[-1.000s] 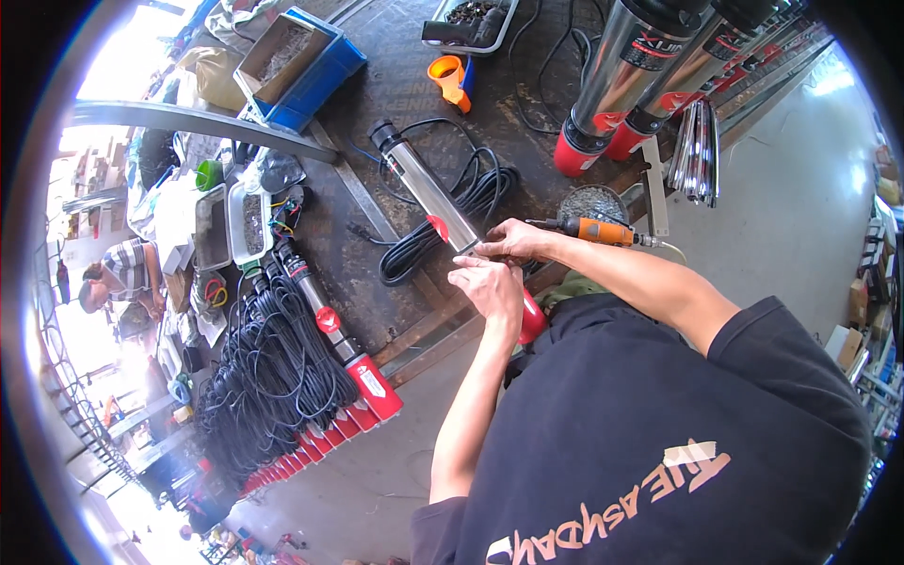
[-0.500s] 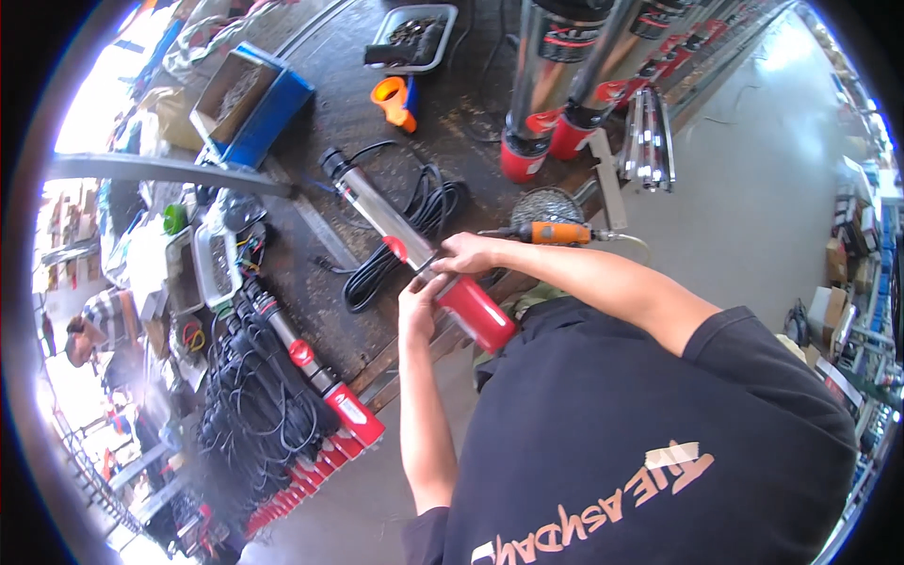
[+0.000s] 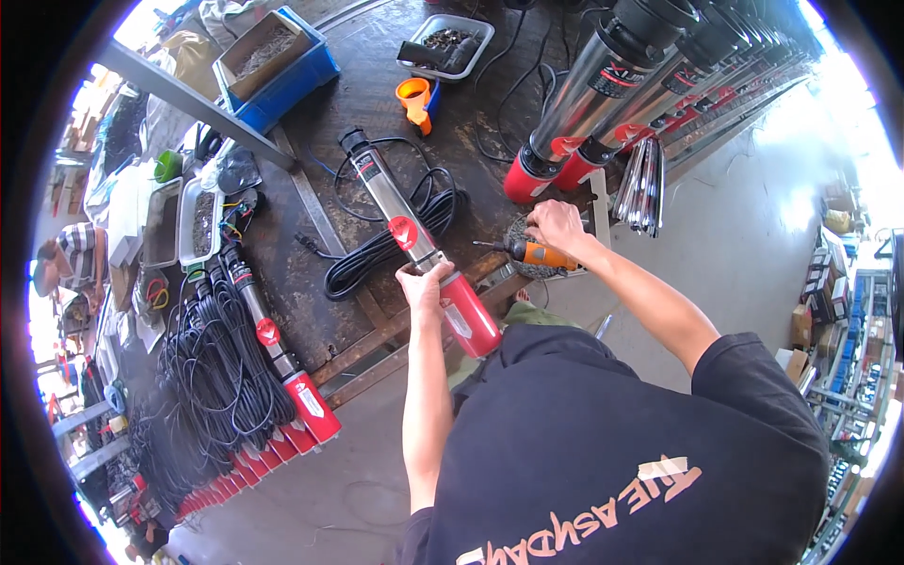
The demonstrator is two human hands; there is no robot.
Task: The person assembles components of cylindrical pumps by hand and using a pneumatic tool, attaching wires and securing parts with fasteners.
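I'm using the left hand (image 3: pixel 424 287) as the clamp: its fingers are gripping the pump (image 3: pixel 411 242) just above its red end (image 3: pixel 474 325). The pump is lying near centre along an 11-to-5 line, black cap (image 3: pixel 353 141) at 11 over the table (image 3: pixel 461 141), red end at 5 overhanging the edge near the shirt (image 3: pixel 631 405). At 2 o'clock I'm placing the right hand (image 3: pixel 557 226) over the orange driver (image 3: pixel 544 255); its fingers are curling down, but I'm not able to tell whether they're gripping it or only touching. I'm judging the step as steadying the pump while picking up the driver; the next move is calling for a full wrap round the driver and a firm left hold. In the way: a round dish (image 3: pixel 538 275) is sitting under the driver, a bracket (image 3: pixel 600 207) is standing just beside the right hand at 2, and standing pumps (image 3: pixel 589 104) are crowding 1. The cable coil (image 3: pixel 363 268) is showing on both sides of the pump, so I'm counting it as a snag risk. Farther off, an orange-blue tool (image 3: pixel 420 118) and parts tray (image 3: pixel 482 49) are lying toward 12, a blue bin (image 3: pixel 292 94) is sitting at 11, and a pump row (image 3: pixel 311 410) is filling 8.
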